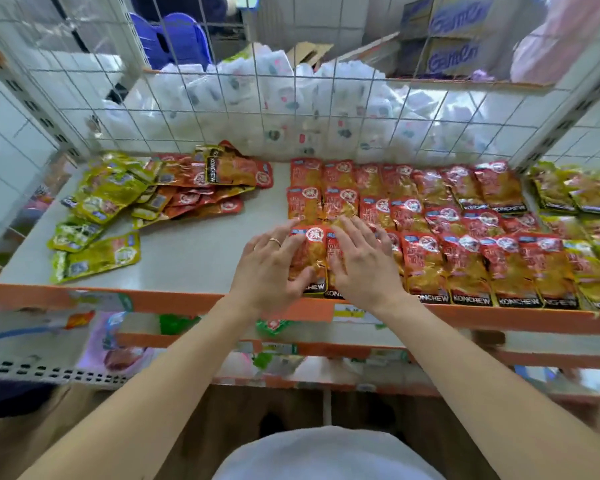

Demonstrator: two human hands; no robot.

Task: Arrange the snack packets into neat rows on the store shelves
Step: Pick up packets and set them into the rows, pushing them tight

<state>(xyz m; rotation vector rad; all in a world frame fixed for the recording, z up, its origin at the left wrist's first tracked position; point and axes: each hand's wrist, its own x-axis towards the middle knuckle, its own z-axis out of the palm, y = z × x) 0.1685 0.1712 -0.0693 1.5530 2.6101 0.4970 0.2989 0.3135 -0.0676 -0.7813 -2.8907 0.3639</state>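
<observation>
Snack packets (430, 209) in red lie in neat rows across the right of the grey shelf (194, 251), with a loose heap (174, 188) of green and red ones at far left. Left hand (271, 268) and right hand (364, 265), fingers spread, rest flat on two near-edge red packets (314, 251) lying side by side.

On your shelf (194, 251), a loose heap of packets (160, 195) lies far left, rows of packets (447, 220) fill the right, and a wire grid (222, 109) stands behind both.
</observation>
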